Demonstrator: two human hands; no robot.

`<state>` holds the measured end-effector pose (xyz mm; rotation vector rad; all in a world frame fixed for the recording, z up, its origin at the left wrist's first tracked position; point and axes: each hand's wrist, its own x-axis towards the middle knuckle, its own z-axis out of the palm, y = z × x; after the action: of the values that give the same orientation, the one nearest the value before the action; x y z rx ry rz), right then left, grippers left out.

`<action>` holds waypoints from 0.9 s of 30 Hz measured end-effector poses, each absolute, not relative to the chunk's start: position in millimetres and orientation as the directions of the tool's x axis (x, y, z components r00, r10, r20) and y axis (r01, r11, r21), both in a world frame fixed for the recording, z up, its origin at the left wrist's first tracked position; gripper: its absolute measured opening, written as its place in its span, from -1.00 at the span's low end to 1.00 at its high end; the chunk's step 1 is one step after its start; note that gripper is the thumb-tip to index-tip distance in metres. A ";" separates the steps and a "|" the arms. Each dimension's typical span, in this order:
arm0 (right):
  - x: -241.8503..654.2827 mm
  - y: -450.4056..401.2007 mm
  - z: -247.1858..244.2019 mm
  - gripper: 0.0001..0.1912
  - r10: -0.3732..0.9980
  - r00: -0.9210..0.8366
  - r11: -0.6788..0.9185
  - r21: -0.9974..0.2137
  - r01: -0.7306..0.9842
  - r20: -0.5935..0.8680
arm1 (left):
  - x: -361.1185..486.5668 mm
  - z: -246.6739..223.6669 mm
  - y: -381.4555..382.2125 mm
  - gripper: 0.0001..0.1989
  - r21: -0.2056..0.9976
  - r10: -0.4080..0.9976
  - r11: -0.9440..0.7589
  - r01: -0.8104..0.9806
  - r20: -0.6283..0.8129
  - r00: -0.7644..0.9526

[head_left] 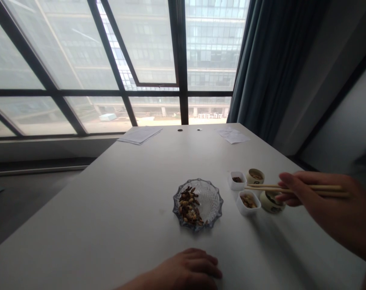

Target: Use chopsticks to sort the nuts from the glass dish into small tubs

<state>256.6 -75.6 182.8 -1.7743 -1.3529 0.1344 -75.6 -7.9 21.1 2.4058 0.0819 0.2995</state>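
Note:
My right hand (309, 193) is closed around a pair of wooden chopsticks (267, 188), whose tips are over the gap between two small white cups. The back white cup (237, 185) holds dark bits; the front white cup (248, 204) holds brownish pieces. Beside them are a round ceramic cup (255, 176) with pieces inside and another ceramic cup (271, 203), partly hidden under my right hand. A scalloped glass dish (211, 201) has a pile of brown pieces (189, 205) on its left side. My left hand (191, 270) rests on the table in front of the dish, its fingers loosely curled and holding nothing.
The white table (125, 209) reaches to the windows. Stacked papers (140, 135) lie at its far left, and a crumpled sheet (233, 135) at the far right. Two small round holes are near the far edge. A dark curtain (261, 72) hangs behind the right side.

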 end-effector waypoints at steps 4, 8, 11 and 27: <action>244.4 -71.7 182.8 -0.54 0.819 0.403 0.020 -0.722 0.692 0.409 | -76.7 20.8 -8.0 -0.78 0.667 0.144 -0.745 -0.015 0.183 0.973; 220.3 -55.1 175.5 -0.58 0.912 0.238 0.134 -0.791 0.597 0.333 | -76.8 18.6 -8.3 -0.78 0.665 0.139 -0.747 -0.025 0.194 0.971; 201.8 -34.6 160.6 -0.53 0.965 0.061 0.181 -0.820 0.544 0.253 | -76.3 16.1 -8.5 -0.79 0.656 0.143 -0.754 -0.033 0.213 0.967; 178.2 0.0 107.1 -0.43 0.973 -0.008 0.202 -0.828 0.524 0.233 | -76.2 12.6 -6.5 -0.75 0.656 0.126 -0.753 -0.041 0.206 0.971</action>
<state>178.2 0.0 107.1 -1.4337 -1.6490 0.6825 -76.2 -6.5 12.6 2.4051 0.0591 0.3089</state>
